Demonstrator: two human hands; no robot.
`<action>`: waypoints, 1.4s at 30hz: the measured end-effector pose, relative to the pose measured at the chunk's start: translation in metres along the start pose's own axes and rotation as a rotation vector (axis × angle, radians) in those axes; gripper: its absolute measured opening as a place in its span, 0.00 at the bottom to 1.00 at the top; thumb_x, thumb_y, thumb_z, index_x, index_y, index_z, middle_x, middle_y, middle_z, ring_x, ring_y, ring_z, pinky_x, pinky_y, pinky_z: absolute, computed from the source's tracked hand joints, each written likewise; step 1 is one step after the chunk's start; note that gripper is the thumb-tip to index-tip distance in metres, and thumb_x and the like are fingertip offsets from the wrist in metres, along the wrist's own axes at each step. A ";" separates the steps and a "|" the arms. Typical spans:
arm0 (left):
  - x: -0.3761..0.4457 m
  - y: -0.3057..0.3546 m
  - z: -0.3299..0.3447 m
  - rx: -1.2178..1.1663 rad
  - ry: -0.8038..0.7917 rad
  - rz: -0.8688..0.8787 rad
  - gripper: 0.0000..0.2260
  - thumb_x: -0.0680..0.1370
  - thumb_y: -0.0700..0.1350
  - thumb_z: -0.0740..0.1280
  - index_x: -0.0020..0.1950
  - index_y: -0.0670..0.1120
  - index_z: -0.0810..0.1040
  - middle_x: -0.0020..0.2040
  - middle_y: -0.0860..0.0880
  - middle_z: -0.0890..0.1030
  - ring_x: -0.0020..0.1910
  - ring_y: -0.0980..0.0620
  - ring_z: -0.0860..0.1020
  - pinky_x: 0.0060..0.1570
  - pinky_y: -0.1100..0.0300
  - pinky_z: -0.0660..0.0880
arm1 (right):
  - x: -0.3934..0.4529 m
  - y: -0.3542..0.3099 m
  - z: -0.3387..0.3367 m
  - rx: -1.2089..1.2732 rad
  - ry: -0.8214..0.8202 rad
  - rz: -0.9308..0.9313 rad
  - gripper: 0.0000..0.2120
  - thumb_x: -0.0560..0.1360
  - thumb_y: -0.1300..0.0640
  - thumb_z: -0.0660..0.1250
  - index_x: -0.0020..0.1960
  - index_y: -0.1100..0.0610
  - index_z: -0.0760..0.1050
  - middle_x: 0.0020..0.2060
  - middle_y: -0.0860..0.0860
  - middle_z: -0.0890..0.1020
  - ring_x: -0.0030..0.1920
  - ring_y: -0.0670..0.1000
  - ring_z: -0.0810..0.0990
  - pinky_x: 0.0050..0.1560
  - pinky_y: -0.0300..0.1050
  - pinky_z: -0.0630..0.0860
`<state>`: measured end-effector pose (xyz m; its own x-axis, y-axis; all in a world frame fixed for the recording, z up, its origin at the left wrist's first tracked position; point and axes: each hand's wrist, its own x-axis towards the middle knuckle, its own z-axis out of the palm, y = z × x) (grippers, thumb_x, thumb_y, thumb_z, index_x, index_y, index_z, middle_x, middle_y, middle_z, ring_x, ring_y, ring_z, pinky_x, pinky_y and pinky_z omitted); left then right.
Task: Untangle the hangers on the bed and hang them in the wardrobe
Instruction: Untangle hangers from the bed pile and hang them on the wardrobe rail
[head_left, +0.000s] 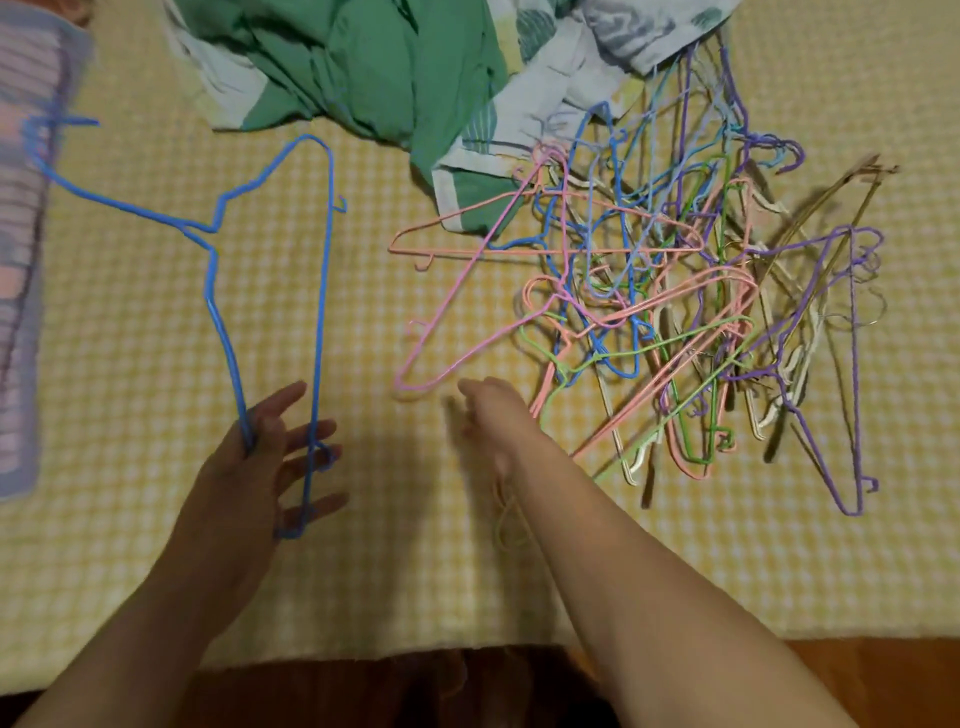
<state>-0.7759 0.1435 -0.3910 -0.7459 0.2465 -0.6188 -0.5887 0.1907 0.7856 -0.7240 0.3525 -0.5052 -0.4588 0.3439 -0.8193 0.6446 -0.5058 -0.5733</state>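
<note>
A blue wire hanger (322, 291) stands apart on the left of the bed, its hook end blurred near the far left. My left hand (244, 483) grips its near corner, with the wire running between thumb and fingers. A tangled pile of hangers (675, 312) in pink, blue, green, purple and cream lies on the right. One pink hanger (441, 322) sticks out of the pile toward the middle. My right hand (493, 415) is blurred, hovers just beside that pink hanger's near corner, and holds nothing.
The bed (130, 364) has a yellow checked cover. A crumpled green and patterned duvet (374, 67) lies at the back and overlaps the pile's far edge. A striped pillow (21, 260) sits at the left edge. Wooden floor (883, 675) shows below the bed's near edge.
</note>
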 end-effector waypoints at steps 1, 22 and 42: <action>0.000 -0.005 -0.009 0.004 0.014 -0.011 0.15 0.85 0.50 0.54 0.65 0.57 0.77 0.58 0.46 0.83 0.60 0.42 0.80 0.53 0.34 0.78 | 0.012 -0.002 0.002 0.060 -0.001 0.028 0.09 0.74 0.52 0.66 0.53 0.53 0.72 0.37 0.50 0.74 0.32 0.48 0.72 0.35 0.43 0.68; 0.010 -0.038 0.004 0.142 -0.030 -0.028 0.14 0.85 0.48 0.54 0.66 0.56 0.77 0.56 0.42 0.82 0.57 0.48 0.80 0.56 0.40 0.78 | -0.035 0.017 0.031 0.844 0.123 -0.097 0.08 0.84 0.66 0.51 0.51 0.60 0.68 0.45 0.57 0.76 0.37 0.50 0.86 0.30 0.50 0.82; -0.136 0.107 0.030 0.244 0.048 0.156 0.16 0.85 0.52 0.56 0.71 0.51 0.72 0.49 0.46 0.73 0.42 0.50 0.73 0.37 0.54 0.77 | -0.262 -0.044 -0.041 0.378 -0.048 -0.067 0.07 0.83 0.66 0.52 0.52 0.60 0.67 0.49 0.58 0.80 0.33 0.56 0.84 0.31 0.52 0.82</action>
<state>-0.7281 0.1586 -0.2222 -0.8389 0.2470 -0.4850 -0.3773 0.3784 0.8453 -0.6073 0.3167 -0.2657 -0.5259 0.3531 -0.7738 0.3454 -0.7427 -0.5737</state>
